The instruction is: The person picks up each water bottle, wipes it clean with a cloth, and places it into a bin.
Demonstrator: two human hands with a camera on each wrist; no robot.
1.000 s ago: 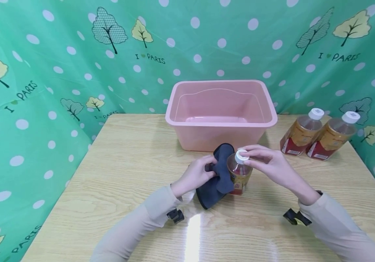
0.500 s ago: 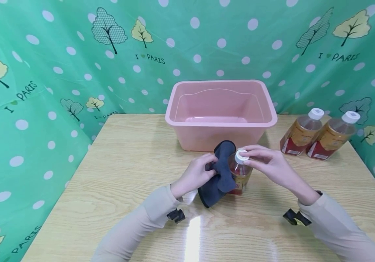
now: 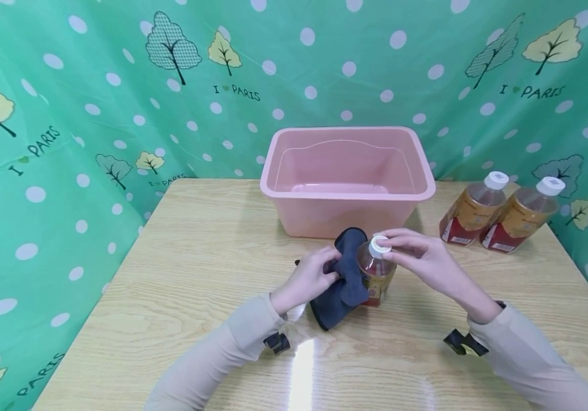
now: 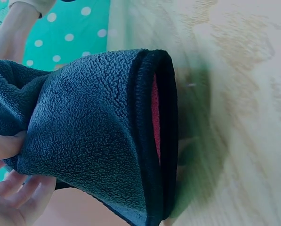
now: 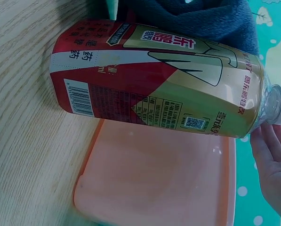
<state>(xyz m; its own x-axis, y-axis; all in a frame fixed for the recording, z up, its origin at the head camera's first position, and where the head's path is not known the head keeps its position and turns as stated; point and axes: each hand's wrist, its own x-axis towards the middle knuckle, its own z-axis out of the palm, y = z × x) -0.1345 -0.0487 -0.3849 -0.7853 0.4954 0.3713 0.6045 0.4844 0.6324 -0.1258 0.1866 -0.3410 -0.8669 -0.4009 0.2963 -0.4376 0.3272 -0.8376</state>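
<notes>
Left hand (image 3: 310,277) pinches bunched dark cloth (image 3: 329,302) at left side of bottle (image 3: 376,290). Right hand (image 3: 425,257) grips white cap (image 3: 380,247) of same bottle between thumb and fingers. Bottle upright on counter (image 3: 196,257), just in front of pink bin (image 3: 345,216). Two more bottles (image 3: 470,215) stand right of bin. Green dotted curtain (image 3: 294,68) behind.

The place seems to be a prepared tabletop corner, with a printed green curtain (image 3: 242,131) hanging directly behind a wood-grain table (image 3: 196,245). Whether it is inside a home or a studio, I cannot tell.
</notes>
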